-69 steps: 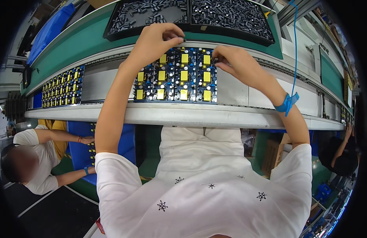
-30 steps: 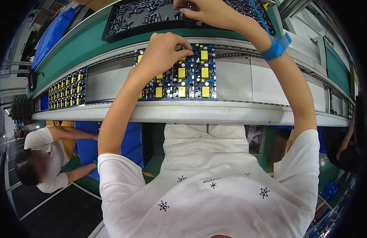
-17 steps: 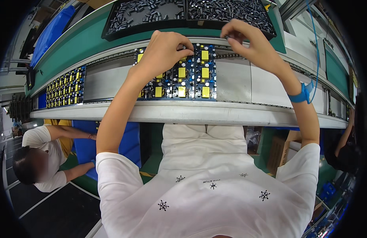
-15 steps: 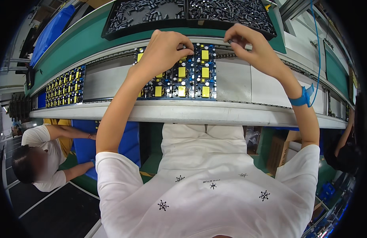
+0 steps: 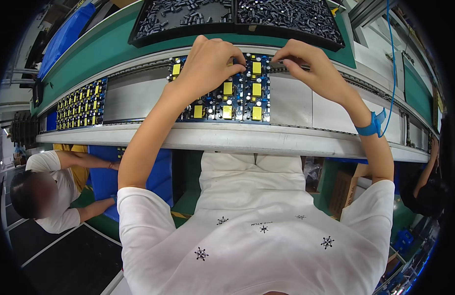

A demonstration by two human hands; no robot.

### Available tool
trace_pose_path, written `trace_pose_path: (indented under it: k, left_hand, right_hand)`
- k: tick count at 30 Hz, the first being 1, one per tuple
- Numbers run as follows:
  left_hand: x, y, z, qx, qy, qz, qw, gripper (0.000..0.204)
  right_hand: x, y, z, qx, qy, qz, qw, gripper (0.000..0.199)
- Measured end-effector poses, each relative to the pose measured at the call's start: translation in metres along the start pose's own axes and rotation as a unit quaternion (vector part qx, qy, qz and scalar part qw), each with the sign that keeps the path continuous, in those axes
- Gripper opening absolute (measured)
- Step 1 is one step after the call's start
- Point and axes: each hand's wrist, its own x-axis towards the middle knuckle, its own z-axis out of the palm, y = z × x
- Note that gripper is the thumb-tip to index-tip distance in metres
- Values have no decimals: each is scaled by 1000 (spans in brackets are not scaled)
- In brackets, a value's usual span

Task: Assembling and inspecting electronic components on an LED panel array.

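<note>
While a pale rail [image 5: 227,136] is running along the near side, blue circuit boards [image 5: 242,103] with yellow blocks [image 5: 257,90] are lying just beyond it. Over their far part the left hand [image 5: 212,64] is bending its fingers close together; just beside their right edge the right hand [image 5: 313,64] is hanging, fingers curling loosely. Whether either is grasping anything small, I cannot tell. Farther off, black trays [image 5: 188,31] are holding dark cylindrical components [image 5: 291,19].

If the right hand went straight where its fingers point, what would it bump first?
Probably the board, just left of the right hand. Height is unclear: it might pass over and meet the left hand.
</note>
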Motion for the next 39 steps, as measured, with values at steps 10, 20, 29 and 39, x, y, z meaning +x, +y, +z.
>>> trace_pose_path:
  k: [10,20,29,39]
  left_hand:
    - [46,-52,-48,113,74,-109,985,11]
    - [60,-92,-32,86,-14,-100,991,11]
    - [10,-16,-46,-91,203,-101,970,14]
    - [-39,7,-33,-159,89,-65,981,20]
  right_hand:
    - [-6,-13,4,150,-8,101,984,11]
    - [-11,-11,15,101,-44,63,992,14]
    - [-15,-16,32,67,-12,23,997,16]
    - [-9,-19,39,36,-17,38,999,19]
